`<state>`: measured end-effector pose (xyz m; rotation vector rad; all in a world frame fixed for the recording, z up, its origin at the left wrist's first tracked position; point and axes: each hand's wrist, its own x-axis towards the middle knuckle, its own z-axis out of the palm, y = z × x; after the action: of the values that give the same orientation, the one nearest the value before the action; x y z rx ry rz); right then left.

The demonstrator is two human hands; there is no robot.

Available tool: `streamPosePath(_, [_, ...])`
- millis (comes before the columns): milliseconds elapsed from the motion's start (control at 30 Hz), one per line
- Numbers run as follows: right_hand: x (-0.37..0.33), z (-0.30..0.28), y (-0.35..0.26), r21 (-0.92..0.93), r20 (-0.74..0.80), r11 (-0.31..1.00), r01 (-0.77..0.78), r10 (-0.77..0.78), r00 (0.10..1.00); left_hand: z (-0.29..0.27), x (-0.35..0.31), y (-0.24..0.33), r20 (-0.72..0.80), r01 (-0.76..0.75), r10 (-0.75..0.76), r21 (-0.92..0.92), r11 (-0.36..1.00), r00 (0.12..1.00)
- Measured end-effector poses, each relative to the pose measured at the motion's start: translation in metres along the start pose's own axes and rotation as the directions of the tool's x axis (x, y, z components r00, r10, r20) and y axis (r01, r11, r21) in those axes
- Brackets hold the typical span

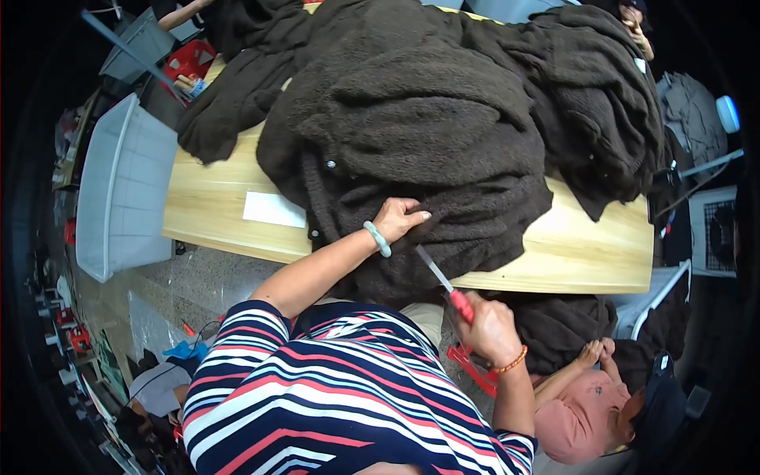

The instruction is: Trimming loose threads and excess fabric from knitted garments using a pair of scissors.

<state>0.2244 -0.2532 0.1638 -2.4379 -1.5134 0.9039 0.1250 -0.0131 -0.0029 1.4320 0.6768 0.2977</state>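
A large heap of dark brown fleecy cloth [443, 119], which looks like garments with small pale buttons, lies over the wooden table. My left hand [400, 220], a pale green bangle on its wrist, rests on the near part of the cloth, thumb and fingers closed on a bit of it. In my right hand [492, 326] is a red-handled knife-like tool [440, 277] with a narrow, straight metal blade. Its blade points up and left toward the cloth's near edge, just below my left hand. Whether the tip touches the cloth I cannot tell.
A white paper [273, 209] lies on the wooden table [586, 261]. A big white bin [127, 190] stands at the left. Close at my right sits a co-worker in a pink shirt [582, 416], beside more brown cloth [562, 324]. Other people's hands show at the far side.
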Motion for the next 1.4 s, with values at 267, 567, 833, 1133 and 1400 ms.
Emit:
streamPosePath(267, [0.01,-0.001,-0.026,-0.005,0.111,0.989,0.147,-0.146,0.983,-0.047,-0.066,0.01,0.08,-0.062,0.04,0.292,0.954,0.996])
streamPosePath(567, [0.027,0.014,-0.045,-0.055,0.17,0.947,0.318,-0.305,0.937,-0.088,-0.121,-0.01,0.14,-0.01,-0.067,0.492,0.87,0.988])
streamPosePath(833, [0.046,0.01,-0.062,-0.049,0.175,0.919,0.391,-0.377,0.909,-0.127,-0.108,-0.003,-0.289,-0.101,0.193,0.306,0.947,0.937])
streamPosePath(1133, [0.054,0.009,-0.031,0.089,-0.065,0.952,0.292,-0.287,0.956,-0.208,0.009,0.053,-0.093,-0.227,0.618,0.879,0.419,0.781])
streamPosePath(1400, [0.039,0.015,0.028,0.189,-0.26,0.969,0.162,-0.109,0.959,-0.139,-0.027,0.182,-0.075,-0.435,0.484,0.336,0.835,0.872])
